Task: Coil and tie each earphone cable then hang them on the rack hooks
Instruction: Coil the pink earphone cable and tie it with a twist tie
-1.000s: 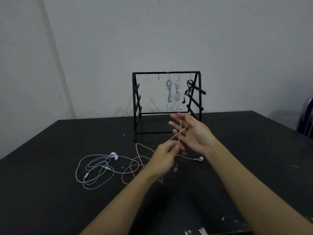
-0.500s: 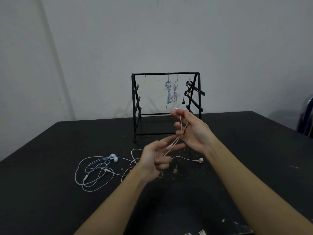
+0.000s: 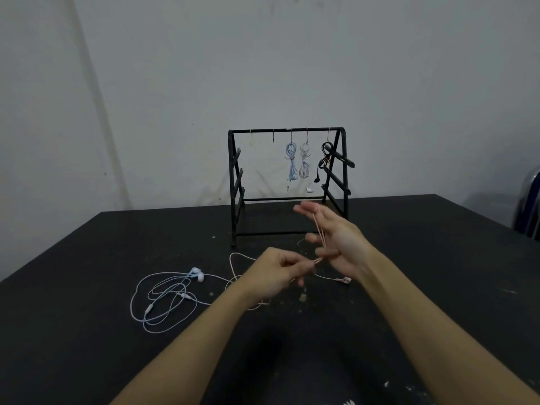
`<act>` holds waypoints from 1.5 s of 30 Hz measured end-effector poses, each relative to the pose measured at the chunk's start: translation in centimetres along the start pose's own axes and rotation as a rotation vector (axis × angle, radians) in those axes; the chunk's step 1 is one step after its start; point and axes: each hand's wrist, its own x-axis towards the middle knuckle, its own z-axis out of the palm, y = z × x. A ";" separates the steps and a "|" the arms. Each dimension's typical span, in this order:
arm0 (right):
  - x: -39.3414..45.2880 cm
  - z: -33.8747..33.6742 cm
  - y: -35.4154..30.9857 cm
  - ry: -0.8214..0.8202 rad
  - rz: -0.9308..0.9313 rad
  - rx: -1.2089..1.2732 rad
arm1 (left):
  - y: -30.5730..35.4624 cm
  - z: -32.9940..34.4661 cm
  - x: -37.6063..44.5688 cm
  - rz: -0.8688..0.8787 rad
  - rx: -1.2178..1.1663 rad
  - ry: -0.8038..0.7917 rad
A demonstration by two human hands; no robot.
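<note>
A pink earphone cable (image 3: 319, 233) is being coiled above the black table (image 3: 87, 331): strands are looped over the spread, straight fingers of the right hand (image 3: 336, 238), while the left hand (image 3: 280, 271) pinches the running strand. Another wrap seems due, then tying and hanging on the rack (image 3: 287, 182).

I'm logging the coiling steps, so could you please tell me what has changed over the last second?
The left hand, which opened half a second ago, again pinches the pink earphone cable and draws it below the right hand, whose straight fingers carry the loops. Unchanged: the blue earphones loose on the table, three coiled earphones on the rack.
</note>
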 end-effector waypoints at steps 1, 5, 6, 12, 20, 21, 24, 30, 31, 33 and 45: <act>-0.2 -0.2 0.1 -0.002 0.019 -0.112 | 0.2 -0.8 -0.1 0.024 0.099 -0.021; -0.5 -0.5 0.5 0.003 0.061 -0.400 | 1.4 -3.1 -0.2 0.146 0.517 -0.072; -0.6 -0.5 0.6 -0.003 0.062 -0.429 | 1.6 -3.4 -0.2 0.184 0.582 -0.066; -1.0 0.2 0.7 -0.136 0.120 -0.549 | 1.7 -4.5 0.3 0.349 0.807 0.076; -1.4 0.1 0.1 -0.253 0.131 -0.369 | 0.9 -5.8 0.5 0.636 0.807 0.466; -1.6 0.1 -0.1 -0.281 0.153 -0.354 | 1.1 -5.9 0.6 0.660 0.819 0.466; -2.1 0.2 -0.7 -0.366 0.194 -0.253 | 1.6 -5.7 0.9 0.652 0.773 0.477; -2.3 -0.4 -0.8 -0.369 0.210 -0.060 | 1.6 -5.0 1.2 0.446 0.565 0.530; -2.2 -0.4 -0.6 -0.346 0.194 -0.052 | 1.6 -4.8 1.2 0.417 0.544 0.525; -2.1 -0.3 -0.2 -0.310 0.152 -0.013 | 1.7 -4.4 1.2 0.358 0.506 0.512; 1.1 -0.2 0.5 0.315 -0.031 0.291 | 0.3 -0.6 -0.9 0.363 0.937 0.096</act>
